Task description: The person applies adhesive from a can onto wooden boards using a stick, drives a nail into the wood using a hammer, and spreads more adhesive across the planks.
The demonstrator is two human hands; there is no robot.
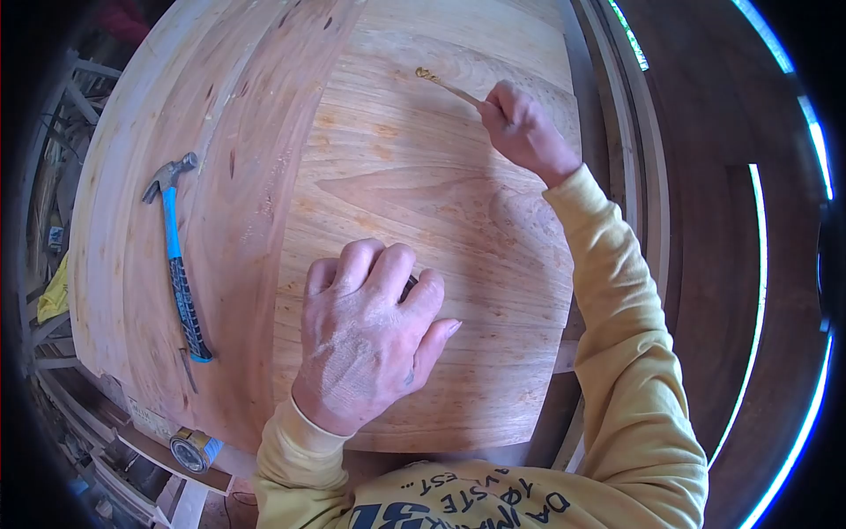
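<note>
My right hand is closed around a thin wooden stick. Yellowish-brown paste coats the stick's far tip, over the upper part of the wooden panel. Lower down, my left hand curls palm down over the panel, its fingers bent around a small dark object. Only a sliver of that object shows between the fingers, so its kind is hidden. Pale dust covers the back of this hand.
A claw hammer with a blue and black handle lies on the panel's left side. Beside its handle end is a thin dark metal piece. A round can sits by the lower left edge. Wooden beams run along the right.
</note>
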